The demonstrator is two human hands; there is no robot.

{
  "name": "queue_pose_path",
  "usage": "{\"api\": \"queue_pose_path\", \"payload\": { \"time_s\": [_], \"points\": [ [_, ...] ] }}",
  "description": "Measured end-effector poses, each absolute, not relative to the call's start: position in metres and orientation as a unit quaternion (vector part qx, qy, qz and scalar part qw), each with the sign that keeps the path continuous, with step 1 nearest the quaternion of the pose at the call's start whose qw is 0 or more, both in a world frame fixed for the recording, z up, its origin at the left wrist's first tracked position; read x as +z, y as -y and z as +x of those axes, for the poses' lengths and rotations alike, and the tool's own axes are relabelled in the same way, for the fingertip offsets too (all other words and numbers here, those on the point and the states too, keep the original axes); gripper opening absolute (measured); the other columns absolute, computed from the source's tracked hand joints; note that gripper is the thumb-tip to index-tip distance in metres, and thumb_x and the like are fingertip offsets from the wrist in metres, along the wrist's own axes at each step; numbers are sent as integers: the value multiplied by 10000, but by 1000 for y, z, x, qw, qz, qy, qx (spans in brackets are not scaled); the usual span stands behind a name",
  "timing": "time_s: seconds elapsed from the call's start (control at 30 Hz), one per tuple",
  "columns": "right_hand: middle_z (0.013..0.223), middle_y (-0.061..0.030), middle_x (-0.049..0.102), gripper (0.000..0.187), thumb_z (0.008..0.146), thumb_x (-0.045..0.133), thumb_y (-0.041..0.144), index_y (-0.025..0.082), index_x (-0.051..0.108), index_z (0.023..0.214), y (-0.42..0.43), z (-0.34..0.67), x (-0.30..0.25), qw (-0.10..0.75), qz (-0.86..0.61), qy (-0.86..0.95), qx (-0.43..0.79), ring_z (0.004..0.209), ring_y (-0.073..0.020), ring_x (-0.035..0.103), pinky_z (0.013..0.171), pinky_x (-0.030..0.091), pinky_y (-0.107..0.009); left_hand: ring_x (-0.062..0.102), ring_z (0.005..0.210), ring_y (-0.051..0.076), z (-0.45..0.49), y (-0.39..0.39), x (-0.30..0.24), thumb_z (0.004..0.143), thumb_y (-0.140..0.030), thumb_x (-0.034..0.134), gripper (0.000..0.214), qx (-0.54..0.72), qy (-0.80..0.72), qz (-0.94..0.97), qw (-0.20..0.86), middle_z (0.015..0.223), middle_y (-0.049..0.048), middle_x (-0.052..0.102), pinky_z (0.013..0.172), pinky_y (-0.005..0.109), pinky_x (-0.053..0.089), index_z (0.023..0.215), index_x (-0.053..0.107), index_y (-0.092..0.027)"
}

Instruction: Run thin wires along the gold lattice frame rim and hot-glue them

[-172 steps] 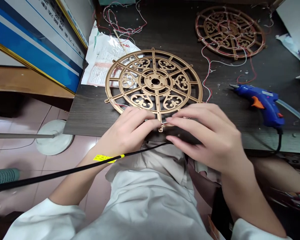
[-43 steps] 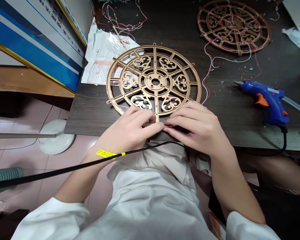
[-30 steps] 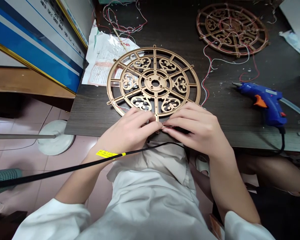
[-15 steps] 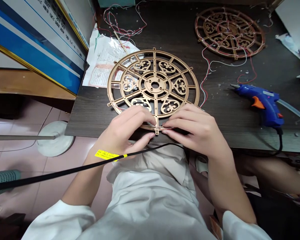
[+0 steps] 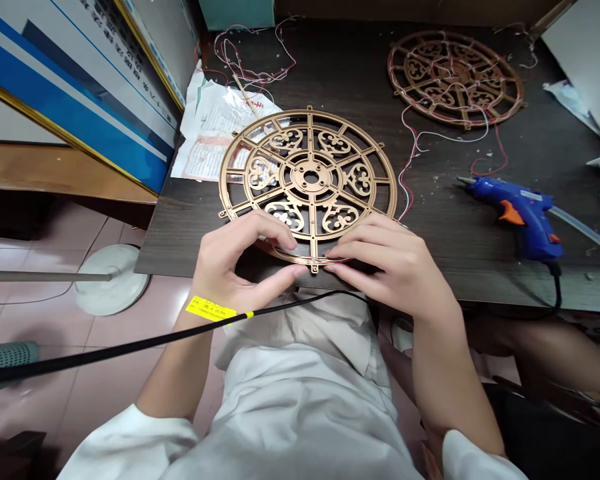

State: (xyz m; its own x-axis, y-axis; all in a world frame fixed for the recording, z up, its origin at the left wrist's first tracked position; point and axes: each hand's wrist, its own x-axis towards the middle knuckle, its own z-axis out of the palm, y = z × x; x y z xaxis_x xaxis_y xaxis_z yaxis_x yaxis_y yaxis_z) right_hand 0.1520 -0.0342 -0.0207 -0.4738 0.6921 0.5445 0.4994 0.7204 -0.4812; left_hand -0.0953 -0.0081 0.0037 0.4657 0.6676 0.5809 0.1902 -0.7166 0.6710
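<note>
A gold openwork disc [image 5: 312,192] with spokes and scroll patterns lies on the dark table, its near rim at the table's front edge. Thin red and white wires [image 5: 306,259] run along that near rim. My left hand [image 5: 240,257] has its thumb and curled fingers around the rim, left of the bottom tab. Just right of the tab, my right hand [image 5: 385,257] pinches the rim and wires between thumb and fingers. Its fingertips partly cover the wires.
A blue glue gun [image 5: 517,207] lies at the right. Behind it rests a second wired disc [image 5: 460,77]. A printed plastic bag [image 5: 205,143] and loose wire [image 5: 235,57] are at the back left. A black cable [image 5: 145,343] crosses in front of my left wrist.
My left hand has shifted slightly left along the rim, away from the bottom tab, and its thumb and index finger have spread a little. My right hand keeps its place on the rim.
</note>
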Motion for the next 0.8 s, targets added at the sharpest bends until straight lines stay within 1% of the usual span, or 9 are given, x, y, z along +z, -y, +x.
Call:
{"api": "queue_pose_path", "payload": {
  "time_s": [0.07, 0.13, 0.23, 0.3, 0.5, 0.67, 0.8],
  "points": [
    [960, -68, 716, 84, 918, 710, 220, 171, 726, 985, 34, 152, -21, 374, -352, 848, 132, 910, -168, 621, 842, 530, -341, 667, 870, 134, -94, 14, 6, 786, -276, 833, 295, 443, -307, 788, 298, 932, 39, 682, 742, 299, 578, 951, 612, -172],
    [955, -67, 714, 79, 920, 708, 221, 170, 725, 979, 34, 152, -20, 372, -352, 848, 133, 901, -165, 620, 836, 529, -339, 675, 934, 136, -91, 21, 7, 834, -283, 795, 285, 449, -347, 757, 323, 982, 49, 677, 774, 299, 587, 959, 557, -188],
    [951, -64, 711, 76, 915, 715, 217, 168, 723, 973, 34, 152, -20, 369, -354, 849, 133, 901, -165, 615, 842, 524, -339, 680, 998, 146, -87, 29, 7, 865, -310, 770, 317, 461, -369, 723, 359, 1014, 56, 673, 799, 290, 598, 983, 496, -204],
    [948, -59, 708, 81, 905, 726, 211, 166, 721, 973, 34, 152, -20, 369, -352, 849, 134, 900, -164, 610, 846, 522, -338, 687, 974, 142, -84, 32, 5, 857, -296, 778, 332, 473, -366, 708, 375, 979, 40, 678, 787, 275, 601, 985, 484, -206],
    [959, -57, 707, 90, 896, 736, 203, 161, 716, 974, 33, 152, -20, 372, -349, 850, 131, 901, -161, 609, 841, 524, -334, 677, 856, 103, -82, 30, 2, 842, -177, 761, 300, 495, -345, 688, 404, 900, 9, 665, 760, 255, 607, 993, 503, -206],
    [964, -58, 709, 85, 902, 730, 209, 163, 715, 971, 33, 152, -19, 371, -349, 850, 134, 907, -162, 611, 842, 525, -333, 642, 790, 94, -82, 30, 2, 886, -267, 733, 294, 469, -363, 706, 386, 839, 2, 620, 733, 260, 581, 1037, 485, -221],
    [956, -54, 706, 86, 896, 735, 199, 154, 716, 967, 33, 151, -20, 370, -350, 850, 132, 899, -157, 609, 844, 520, -330, 622, 747, 89, -82, 30, 2, 907, -254, 705, 291, 478, -362, 708, 374, 826, 9, 606, 689, 249, 549, 1132, 525, -217]
  ]
}}
